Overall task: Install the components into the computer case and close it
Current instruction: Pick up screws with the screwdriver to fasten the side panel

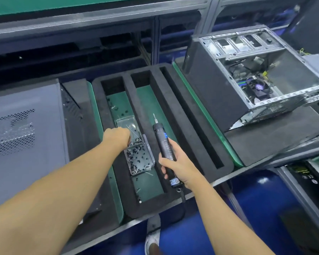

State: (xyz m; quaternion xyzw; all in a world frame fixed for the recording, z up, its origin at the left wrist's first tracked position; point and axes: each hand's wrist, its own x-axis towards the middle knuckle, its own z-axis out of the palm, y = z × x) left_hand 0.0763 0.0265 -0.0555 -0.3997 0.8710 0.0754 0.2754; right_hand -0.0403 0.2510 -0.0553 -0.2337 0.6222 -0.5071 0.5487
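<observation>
An open computer case (217,92) lies on its side at the right, with the motherboard and fan (259,87) showing inside. My right hand (177,164) grips a black electric screwdriver (163,142), bit pointing away over the foam tray. My left hand (118,136) reaches down into a clear plastic box (139,157) of small black screws; its fingertips are hidden, so I cannot tell if it pinches a screw. The grey perforated side panel (24,126) lies flat at the left.
The black foam tray (173,111) has long slots over a green mat, with loose screws (122,113) in the left slot. Shelving runs along the back. The bench edge is near me, with a blue floor and a shoe (152,242) below.
</observation>
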